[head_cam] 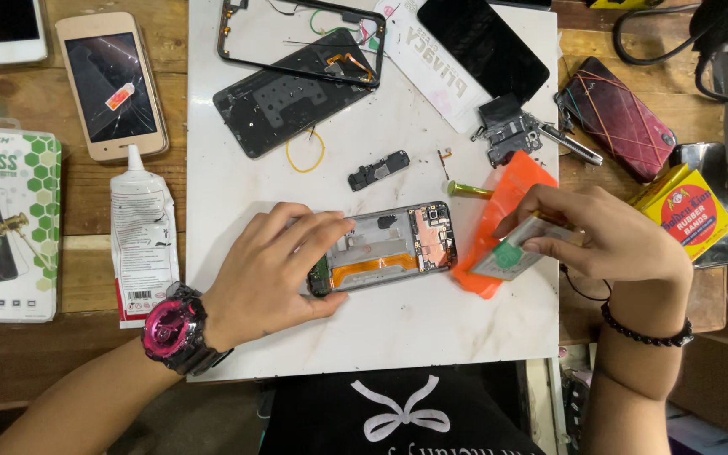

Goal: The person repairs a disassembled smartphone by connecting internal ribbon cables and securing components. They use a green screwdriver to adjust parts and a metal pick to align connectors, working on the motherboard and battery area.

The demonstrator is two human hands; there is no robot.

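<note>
White work mat (398, 337) lies on wooden bench (77, 211). Two intact phones (111, 84) sit at top left. Yellow box (689, 209) sits at right, contents hidden. Your left hand (275, 270) presses flat on opened phone frame (389, 246) at mat centre. Your right hand (608, 236) pinches small flat green-marked part (511, 255) over orange sheet (499, 227).
</note>
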